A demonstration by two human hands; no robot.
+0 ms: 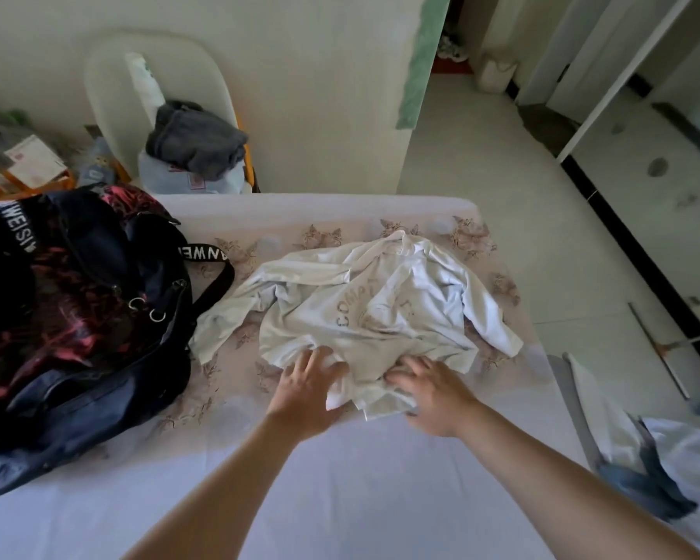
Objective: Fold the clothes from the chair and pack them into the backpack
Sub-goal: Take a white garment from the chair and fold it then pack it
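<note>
A white long-sleeved shirt [364, 309] with faded lettering lies crumpled on the bed [340, 478], sleeves spread left and right. My left hand [308, 394] rests on its near hem with fingers spread. My right hand [433, 394] lies on the hem to the right, fingers stretched over the bunched cloth. A black and red backpack [77, 309] lies open on the bed's left side. Behind the bed, a white chair [110, 95] holds a dark grey garment [197, 139] on top of a pale one [170, 177].
A floral cover [473, 236] shows at the bed's far end. Boxes and clutter [29, 159] sit far left. A blue and white cloth [663, 470] lies at the right edge. Pale floor tiles [502, 175] stretch to the right, with a long-handled tool [659, 349] lying there.
</note>
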